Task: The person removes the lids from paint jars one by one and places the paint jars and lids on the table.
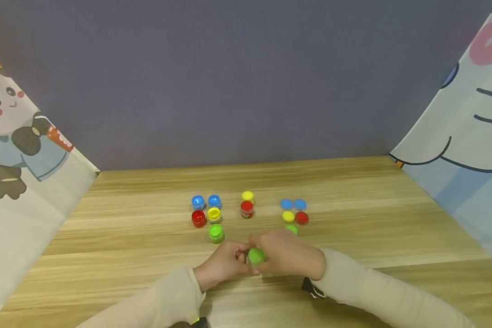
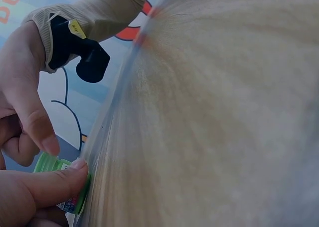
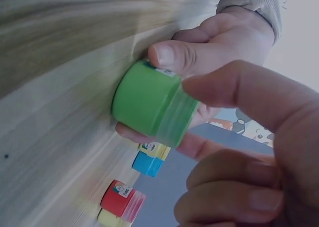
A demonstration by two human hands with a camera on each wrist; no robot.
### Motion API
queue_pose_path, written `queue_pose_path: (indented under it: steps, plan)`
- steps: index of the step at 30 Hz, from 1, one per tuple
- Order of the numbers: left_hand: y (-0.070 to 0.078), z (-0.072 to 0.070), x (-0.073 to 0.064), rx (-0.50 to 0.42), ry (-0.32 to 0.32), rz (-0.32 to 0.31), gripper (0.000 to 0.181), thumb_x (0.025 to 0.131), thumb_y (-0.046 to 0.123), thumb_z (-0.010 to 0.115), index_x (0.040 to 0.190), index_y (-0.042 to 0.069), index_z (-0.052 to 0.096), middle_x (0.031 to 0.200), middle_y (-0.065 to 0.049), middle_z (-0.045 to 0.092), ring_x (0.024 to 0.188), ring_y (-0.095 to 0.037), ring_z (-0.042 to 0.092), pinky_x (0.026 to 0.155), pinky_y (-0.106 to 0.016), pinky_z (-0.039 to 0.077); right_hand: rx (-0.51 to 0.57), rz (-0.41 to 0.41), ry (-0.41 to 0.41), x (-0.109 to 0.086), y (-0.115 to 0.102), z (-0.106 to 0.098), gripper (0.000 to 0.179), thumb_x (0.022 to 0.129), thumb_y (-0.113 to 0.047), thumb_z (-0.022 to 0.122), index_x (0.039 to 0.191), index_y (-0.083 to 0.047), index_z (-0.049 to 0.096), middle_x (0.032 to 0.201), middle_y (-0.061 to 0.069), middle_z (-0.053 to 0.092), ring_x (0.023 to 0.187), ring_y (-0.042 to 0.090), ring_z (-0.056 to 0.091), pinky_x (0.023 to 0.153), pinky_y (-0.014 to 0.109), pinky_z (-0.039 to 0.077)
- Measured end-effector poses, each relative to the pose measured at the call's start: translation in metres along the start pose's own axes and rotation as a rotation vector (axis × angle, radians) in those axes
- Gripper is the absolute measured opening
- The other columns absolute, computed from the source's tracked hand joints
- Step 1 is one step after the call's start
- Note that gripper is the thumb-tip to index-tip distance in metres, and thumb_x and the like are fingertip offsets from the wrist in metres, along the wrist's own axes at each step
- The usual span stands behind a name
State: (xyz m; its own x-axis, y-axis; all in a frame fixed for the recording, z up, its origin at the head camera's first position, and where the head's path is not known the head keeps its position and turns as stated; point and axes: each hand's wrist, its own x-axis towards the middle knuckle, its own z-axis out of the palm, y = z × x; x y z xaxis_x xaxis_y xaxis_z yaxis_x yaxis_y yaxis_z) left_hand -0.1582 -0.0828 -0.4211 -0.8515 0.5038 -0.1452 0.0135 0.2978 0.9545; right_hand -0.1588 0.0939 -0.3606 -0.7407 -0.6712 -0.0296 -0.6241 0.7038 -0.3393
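My left hand (image 1: 225,262) holds a small green paint jar (image 3: 144,100) just above or on the wooden table, its thumb along the jar's side. In the right wrist view the jar's frosted green lid (image 3: 177,117) faces my right hand (image 3: 244,132), whose thumb and a finger pinch its rim while the other fingers curl in. A green jar (image 1: 216,233) without a lid stands to the left. Partly behind my right hand in the head view lies a loose green lid (image 1: 291,229).
Lidless blue (image 1: 198,202), red (image 1: 198,218) and yellow (image 1: 214,214) jars stand at the left. Lidded yellow (image 1: 248,196) and red (image 1: 247,209) jars are in the middle. Loose blue (image 1: 286,204), yellow (image 1: 288,216) and red (image 1: 301,217) lids lie at the right.
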Motion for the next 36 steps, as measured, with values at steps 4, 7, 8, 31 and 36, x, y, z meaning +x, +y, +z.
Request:
queue_pose_path:
  steps: [4,7,8,31,36]
  plan:
    - [0.001,0.000,-0.001,-0.002,0.003,0.003,0.039,0.070,-0.001,0.077,0.108,0.005,0.069,0.052,0.005,0.041,0.047,-0.005,0.033,0.043,-0.014,0.027,0.009,-0.017,0.001,-0.002,0.002,0.000,0.030,0.073,-0.021,0.077,0.100,-0.016,0.065,0.075,-0.010,0.060,0.055,0.004,0.045,0.048,0.019,0.040]
    - [0.001,-0.001,-0.001,-0.002,0.008,0.006,0.040,0.070,-0.001,0.077,0.109,0.004,0.069,0.052,0.005,0.041,0.046,-0.005,0.033,0.043,-0.014,0.026,0.010,-0.012,0.008,-0.003,0.003,0.000,0.027,0.077,-0.030,0.075,0.097,-0.015,0.064,0.072,-0.008,0.059,0.053,0.004,0.043,0.046,0.019,0.038]
    - [0.001,-0.001,0.000,-0.002,0.011,0.005,0.041,0.070,-0.001,0.077,0.109,0.004,0.069,0.052,0.005,0.041,0.046,-0.005,0.033,0.043,-0.014,0.027,0.007,-0.003,0.011,-0.003,0.003,0.001,0.027,0.078,-0.034,0.074,0.094,-0.015,0.063,0.068,-0.008,0.056,0.052,0.004,0.042,0.045,0.019,0.037]
    - [0.002,0.002,0.000,-0.042,0.007,0.001,0.038,0.069,-0.002,0.077,0.106,0.005,0.070,0.052,0.005,0.044,0.048,-0.004,0.035,0.046,-0.013,0.031,-0.195,0.078,0.074,0.002,-0.003,0.010,0.042,0.084,-0.044,0.064,0.058,-0.018,0.043,0.052,-0.008,0.038,0.042,0.004,0.034,0.036,0.017,0.028]
    - [0.002,0.001,0.000,-0.046,-0.005,0.000,0.040,0.070,-0.002,0.077,0.109,0.004,0.069,0.052,0.005,0.042,0.047,-0.004,0.033,0.044,-0.014,0.027,-0.061,0.023,0.014,0.001,0.001,0.003,0.028,0.079,-0.033,0.071,0.068,-0.016,0.052,0.057,-0.008,0.043,0.047,0.003,0.038,0.041,0.018,0.034]
